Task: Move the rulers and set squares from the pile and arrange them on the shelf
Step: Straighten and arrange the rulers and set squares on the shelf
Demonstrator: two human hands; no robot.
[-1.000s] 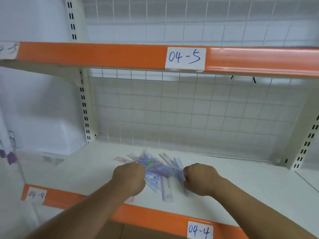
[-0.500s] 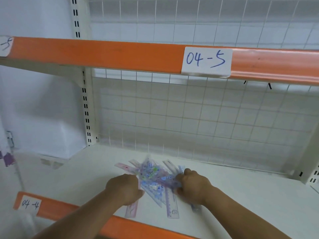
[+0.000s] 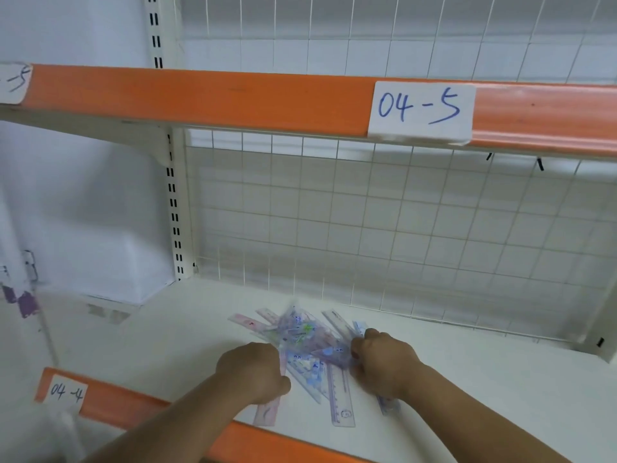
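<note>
On the white shelf [image 3: 160, 332], the pile of rulers and set squares [image 3: 305, 342] is pinched by the curled right hand [image 3: 387, 365], while what is gripped by the curled left hand [image 3: 252, 375] cannot be told.

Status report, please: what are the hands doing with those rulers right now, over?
Fingers of left hand and right hand curled on the ruler pile, one each side. Pile jumbled on the shelf, not yet arranged. Nothing in the way.
</note>
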